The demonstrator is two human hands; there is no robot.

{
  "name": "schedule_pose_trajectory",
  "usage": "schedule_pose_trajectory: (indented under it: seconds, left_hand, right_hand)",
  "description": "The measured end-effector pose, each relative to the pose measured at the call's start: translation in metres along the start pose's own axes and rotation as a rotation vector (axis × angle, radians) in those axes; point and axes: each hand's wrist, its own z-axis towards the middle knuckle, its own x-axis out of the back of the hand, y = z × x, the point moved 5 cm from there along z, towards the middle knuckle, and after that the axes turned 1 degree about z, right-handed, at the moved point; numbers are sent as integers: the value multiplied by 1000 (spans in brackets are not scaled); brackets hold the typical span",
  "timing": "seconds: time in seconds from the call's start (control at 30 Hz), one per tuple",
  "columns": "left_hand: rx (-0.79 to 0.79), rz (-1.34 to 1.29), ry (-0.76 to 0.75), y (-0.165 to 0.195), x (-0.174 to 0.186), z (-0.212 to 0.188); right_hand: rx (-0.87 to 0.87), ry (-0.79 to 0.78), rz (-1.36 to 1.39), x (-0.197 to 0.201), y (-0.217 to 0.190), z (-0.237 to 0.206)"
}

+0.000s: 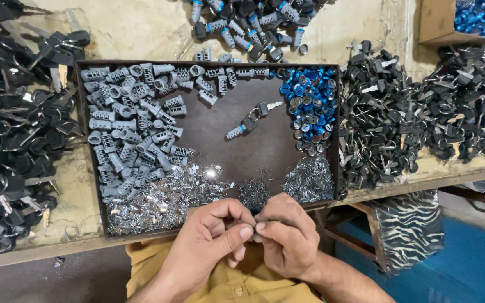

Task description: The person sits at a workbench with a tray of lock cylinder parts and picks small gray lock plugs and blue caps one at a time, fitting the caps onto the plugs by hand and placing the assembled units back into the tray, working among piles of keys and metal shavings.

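A: What is held by the left hand and the right hand?

B: Both are closed to a pinch, fingertips meeting at the near edge of the tray. A tiny metal part seems to be gripped between them, just in front of the person's chest; its exact shape cannot be made out.

A: What could go wrong?

B: The part could slip from the pinch, being so small, and be lost in the lap or on the floor, since the hands are held partly beyond the table edge. A sleeve or wrist could also be dragged through the small metal pieces heaped at the near rim, and some could be swept out or mixed with the finer heap.

A: And the surface?

B: A worn, pale table is seen, carrying the dark tray. Grey lock cylinders are piled at its left, blue caps at its right, and one assembled lock with key lies in the middle. Black-headed keys are heaped on both sides. Beneath, a blue floor and a striped bag are visible.
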Motion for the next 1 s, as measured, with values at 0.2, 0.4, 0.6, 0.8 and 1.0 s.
schedule_pose_trajectory:
  seconds: [0.2,0.4,0.6,0.8,1.0]
  left_hand:
    - [-173,232,77,3,2,7]
    - [-201,225,103,10,10,7]
    - [-115,191,149,8,16,11]
    - [-224,269,123,13,26,13]
    - [-212,197,115,16,15,30]
  right_hand:
    - [-218,-172,-400,23,38,20]
    - [-285,-247,-625,35,65,30]
    - [-310,-353,-621,24,67,29]
    - [-223,-347,-677,20,82,47]
    - [-664,-158,-104,22,77,36]
